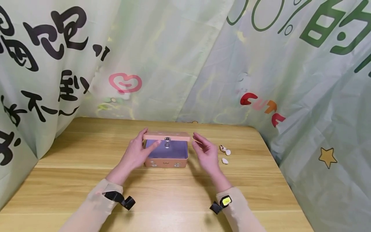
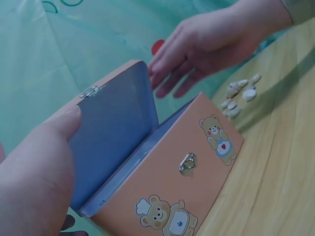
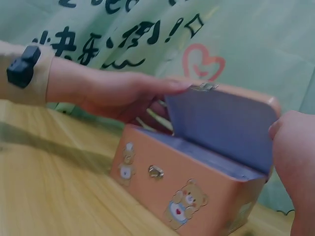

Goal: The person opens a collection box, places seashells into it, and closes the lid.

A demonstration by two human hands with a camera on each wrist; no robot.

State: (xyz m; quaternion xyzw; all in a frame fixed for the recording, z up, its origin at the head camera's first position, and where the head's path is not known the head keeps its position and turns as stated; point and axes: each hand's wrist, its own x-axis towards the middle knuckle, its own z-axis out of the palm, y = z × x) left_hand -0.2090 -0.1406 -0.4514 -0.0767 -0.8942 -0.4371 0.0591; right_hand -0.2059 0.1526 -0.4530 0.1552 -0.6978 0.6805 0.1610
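Head view shows a peach-orange rectangular tin box (image 1: 157, 163), long axis running crosswise between 2 hands. The left hand (image 1: 135, 152) pinches its raised lid (image 1: 181, 137); the right hand (image 1: 208, 155), fingers loosely extended, is just beside the lid's right end.

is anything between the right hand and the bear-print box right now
Nothing visible stands between the right hand and the bear-print box; its fingers are right beside the raised lid. The seashells lie on the hand's other side, out of that path. The left hand holds the lid's opposite side.
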